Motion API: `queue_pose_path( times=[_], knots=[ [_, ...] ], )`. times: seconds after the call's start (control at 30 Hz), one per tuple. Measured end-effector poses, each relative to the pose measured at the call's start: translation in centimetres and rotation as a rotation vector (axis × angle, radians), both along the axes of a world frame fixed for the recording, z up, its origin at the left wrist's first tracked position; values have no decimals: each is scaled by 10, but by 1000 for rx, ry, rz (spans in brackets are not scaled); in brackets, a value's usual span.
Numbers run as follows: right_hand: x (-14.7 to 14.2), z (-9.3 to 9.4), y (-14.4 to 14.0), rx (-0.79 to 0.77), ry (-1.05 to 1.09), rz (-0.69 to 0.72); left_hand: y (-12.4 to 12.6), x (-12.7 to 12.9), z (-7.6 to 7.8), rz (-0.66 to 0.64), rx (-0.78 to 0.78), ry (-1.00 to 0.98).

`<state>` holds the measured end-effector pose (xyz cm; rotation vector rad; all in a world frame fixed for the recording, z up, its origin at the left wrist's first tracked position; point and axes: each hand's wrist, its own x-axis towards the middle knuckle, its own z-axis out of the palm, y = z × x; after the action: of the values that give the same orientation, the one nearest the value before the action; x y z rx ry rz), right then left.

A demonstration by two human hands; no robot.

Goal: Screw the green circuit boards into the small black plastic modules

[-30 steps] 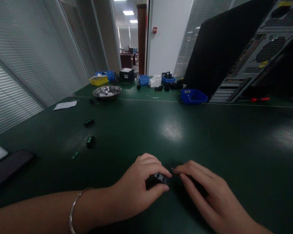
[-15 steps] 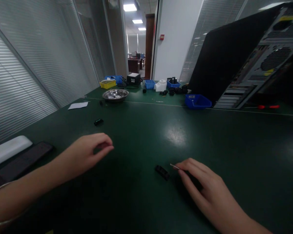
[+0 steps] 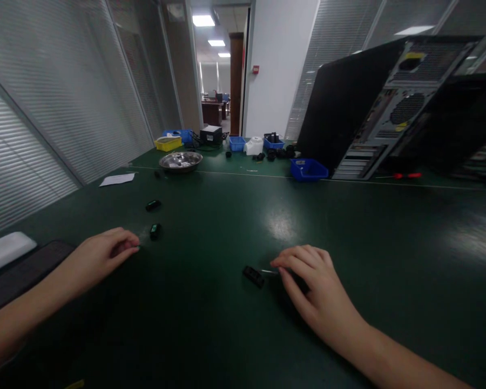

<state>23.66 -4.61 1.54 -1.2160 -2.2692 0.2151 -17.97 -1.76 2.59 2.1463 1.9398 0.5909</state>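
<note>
Black, a small part (image 3: pixel 253 276) lay on the green tabletop (image 3: pixel 348 243), just beside the right hand (image 3: pixel 312 286), which pinched a thin metal pin (image 3: pixel 269 272). Nearer the left edge, the left hand (image 3: pixel 99 257) rested with fingers curled; whether it held anything, I cannot tell.

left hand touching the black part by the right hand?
Apart. Head view shows bare mat between left hand and black part.

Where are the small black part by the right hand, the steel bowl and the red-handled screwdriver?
small black part (image 3: pixel 253 276), head view, middle of its top face.
steel bowl (image 3: pixel 166 163), head view, near-left rim.
red-handled screwdriver (image 3: pixel 407 175), head view, middle of the red handle.
</note>
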Motion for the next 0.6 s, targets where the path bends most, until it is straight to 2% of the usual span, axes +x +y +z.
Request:
queue_pose_path(
  times=[0.13, 0.2, 0.3, 0.43, 0.53, 0.6],
  knots=[
    [-1, 2, -2, -4, 63, 41, -3, 22, 6, -101, -62, -72],
    [-2, 2, -3, 0, 111, 72, -8, 50, 14, -172, -163, -157],
    [-3, 2, -5, -4, 193, 131, -15, 107, 22, -280, -346, -397],
    [-4, 1, -11, -52, 319, 232, -15, 175, 22, -387, -581, -767],
    [-4, 0, -13, -122, 381, 307, -10, 202, 18, -412, -643, -891],
    [-4, -2, -12, -144, 403, 299, -7, 211, 16, -410, -662, -924]
  ],
)
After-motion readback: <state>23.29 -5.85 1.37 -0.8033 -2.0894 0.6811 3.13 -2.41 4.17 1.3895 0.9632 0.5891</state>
